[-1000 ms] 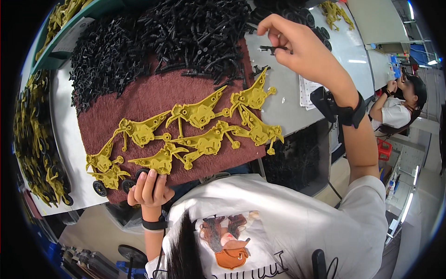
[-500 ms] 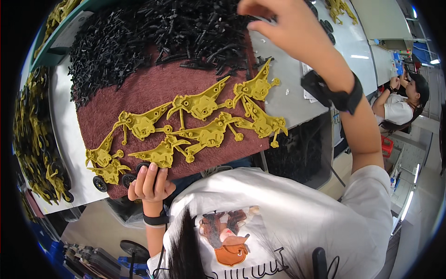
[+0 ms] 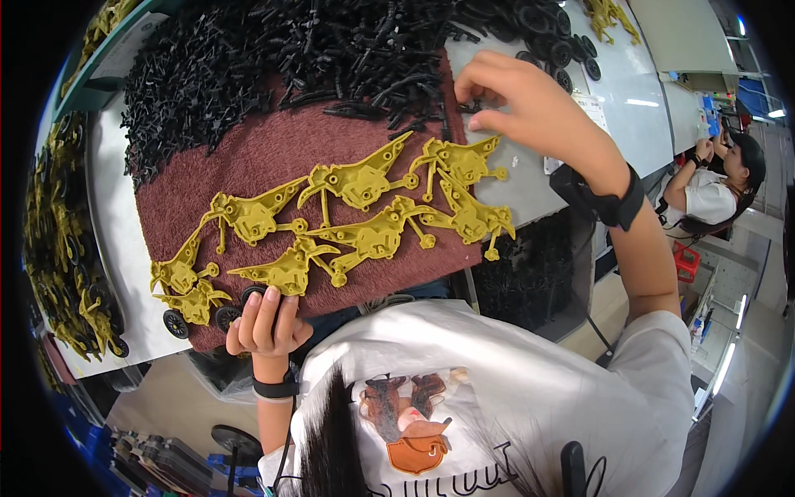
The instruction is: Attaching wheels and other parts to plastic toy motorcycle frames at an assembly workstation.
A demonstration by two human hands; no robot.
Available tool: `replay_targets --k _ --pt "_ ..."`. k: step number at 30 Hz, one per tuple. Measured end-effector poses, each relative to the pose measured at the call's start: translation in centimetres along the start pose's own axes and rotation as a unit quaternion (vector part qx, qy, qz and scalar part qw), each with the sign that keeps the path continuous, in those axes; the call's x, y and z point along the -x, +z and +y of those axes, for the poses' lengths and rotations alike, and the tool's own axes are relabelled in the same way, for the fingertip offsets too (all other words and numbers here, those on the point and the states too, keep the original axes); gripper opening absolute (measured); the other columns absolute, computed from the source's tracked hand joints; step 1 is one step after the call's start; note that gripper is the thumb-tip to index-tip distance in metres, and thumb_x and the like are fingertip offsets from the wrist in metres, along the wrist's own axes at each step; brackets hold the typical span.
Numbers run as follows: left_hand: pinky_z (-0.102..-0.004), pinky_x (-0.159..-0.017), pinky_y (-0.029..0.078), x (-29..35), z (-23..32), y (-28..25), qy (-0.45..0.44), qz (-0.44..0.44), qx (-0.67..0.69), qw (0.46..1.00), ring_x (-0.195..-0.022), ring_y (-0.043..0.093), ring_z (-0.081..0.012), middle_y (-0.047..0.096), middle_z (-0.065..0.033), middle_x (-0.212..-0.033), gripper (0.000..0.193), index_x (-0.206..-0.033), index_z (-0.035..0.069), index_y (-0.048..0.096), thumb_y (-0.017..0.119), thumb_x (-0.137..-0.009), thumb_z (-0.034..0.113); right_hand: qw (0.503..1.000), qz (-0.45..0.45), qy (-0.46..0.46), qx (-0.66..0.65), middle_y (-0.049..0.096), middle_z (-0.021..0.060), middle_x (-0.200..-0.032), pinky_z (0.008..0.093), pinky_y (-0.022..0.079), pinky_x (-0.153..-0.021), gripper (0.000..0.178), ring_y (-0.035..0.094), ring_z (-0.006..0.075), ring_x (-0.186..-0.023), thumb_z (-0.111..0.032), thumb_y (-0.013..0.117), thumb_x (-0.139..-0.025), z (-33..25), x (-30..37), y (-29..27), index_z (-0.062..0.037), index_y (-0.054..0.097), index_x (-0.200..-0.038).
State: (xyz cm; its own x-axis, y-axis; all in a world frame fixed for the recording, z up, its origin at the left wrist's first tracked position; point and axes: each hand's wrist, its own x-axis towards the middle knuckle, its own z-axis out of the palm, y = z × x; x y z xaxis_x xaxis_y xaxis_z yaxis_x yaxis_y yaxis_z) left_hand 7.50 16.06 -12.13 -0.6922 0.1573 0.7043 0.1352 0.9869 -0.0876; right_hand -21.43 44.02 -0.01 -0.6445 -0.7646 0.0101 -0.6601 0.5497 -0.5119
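My left hand (image 3: 269,325) is at the near edge of a brown-red cloth, its fingers curled together. A black toy wheel (image 3: 254,292) sits against its fingertips, below a yellow plastic toy-motorcycle half (image 3: 283,272). Anything inside the palm is hidden. Over the cloth's right edge, my right hand (image 3: 530,103) pinches what looks like a small black plastic part (image 3: 469,107). Closest to that hand lies another yellow half (image 3: 468,163), hollow side up. Several such halves form two rows on the cloth (image 3: 381,277). Two black wheels stand at the leftmost yellow half (image 3: 195,303).
A large heap of small black parts (image 3: 281,58) covers the cloth's far side. Black wheels (image 3: 546,37) are piled at the far right. Yellow toys with wheels (image 3: 62,248) crowd the left of the table. Another person (image 3: 712,182) sits farther right.
My right hand has come back from the heap toward the near right, beside the cloth's edge. The upper-right yellow half has turned and tilted lower. My left hand stays almost in place.
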Motion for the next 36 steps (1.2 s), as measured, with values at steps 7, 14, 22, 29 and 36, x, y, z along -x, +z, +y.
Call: replay_targets --k 7,14,22,29,36 --pt "-0.0346 -0.095 0.028 0.1 0.0 -0.2 -0.002 -0.008 0.005 1.0 -0.104 0.057 -0.0139 0.063 0.0049 -0.109 0.025 -0.099 0.025 0.065 0.045 -0.084 0.022 0.992 -0.075 -0.103 0.017 0.056 0.0049 -0.085 0.0366 0.047 -0.073 0.019 0.057 0.0255 -0.087 -0.004 0.067 -0.07 -0.6 -1.6 -0.2 -0.0064 0.058 -0.087" --pt "-0.0352 -0.095 0.027 0.2 0.0 -0.1 -0.002 -0.008 0.001 1.0 -0.104 0.057 -0.0135 0.063 0.005 -0.109 0.025 -0.099 0.025 0.065 0.043 -0.087 0.025 0.983 -0.08 -0.158 0.055 0.054 0.005 -0.085 0.0359 0.046 -0.074 0.024 0.056 0.0251 -0.086 -0.007 0.071 -0.07 -1.0 -2.1 1.0 -0.0076 0.062 -0.092" --pt "-0.035 -0.094 0.027 0.1 0.0 0.0 -0.001 0.001 -0.003 1.0 -0.103 0.057 -0.0133 0.064 0.0054 -0.109 0.025 -0.099 0.025 0.066 0.043 -0.088 0.025 0.979 0.008 -0.157 0.127 0.055 0.0031 -0.083 0.0356 0.05 -0.064 0.019 0.061 0.0241 -0.079 -0.02 0.068 -0.077 -1.9 -3.1 2.1 -0.0123 0.058 -0.091" --pt "-0.0344 -0.093 0.028 0.1 0.0 0.0 -0.003 0.006 0.001 1.0 -0.103 0.057 -0.0134 0.065 0.0053 -0.109 0.025 -0.096 0.025 0.067 0.044 -0.084 0.024 0.981 0.06 -0.153 0.106 0.059 0.0076 -0.087 0.0362 0.052 -0.064 0.031 0.063 0.028 -0.075 -0.017 0.071 -0.076 -2.0 -4.0 1.5 -0.011 0.055 -0.102" --pt "-0.0347 -0.094 0.028 0.1 -0.1 -0.1 -0.003 0.003 -0.007 1.0 -0.102 0.058 -0.0133 0.064 0.006 -0.108 0.024 -0.095 0.026 0.066 0.045 -0.084 0.024 0.996 -0.028 0.08 0.018 0.063 0.015 -0.09 0.0369 0.05 -0.076 0.024 0.061 0.032 -0.086 -0.008 0.068 -0.074 3.1 -5.3 -4.5 -0.0016 0.064 -0.096"
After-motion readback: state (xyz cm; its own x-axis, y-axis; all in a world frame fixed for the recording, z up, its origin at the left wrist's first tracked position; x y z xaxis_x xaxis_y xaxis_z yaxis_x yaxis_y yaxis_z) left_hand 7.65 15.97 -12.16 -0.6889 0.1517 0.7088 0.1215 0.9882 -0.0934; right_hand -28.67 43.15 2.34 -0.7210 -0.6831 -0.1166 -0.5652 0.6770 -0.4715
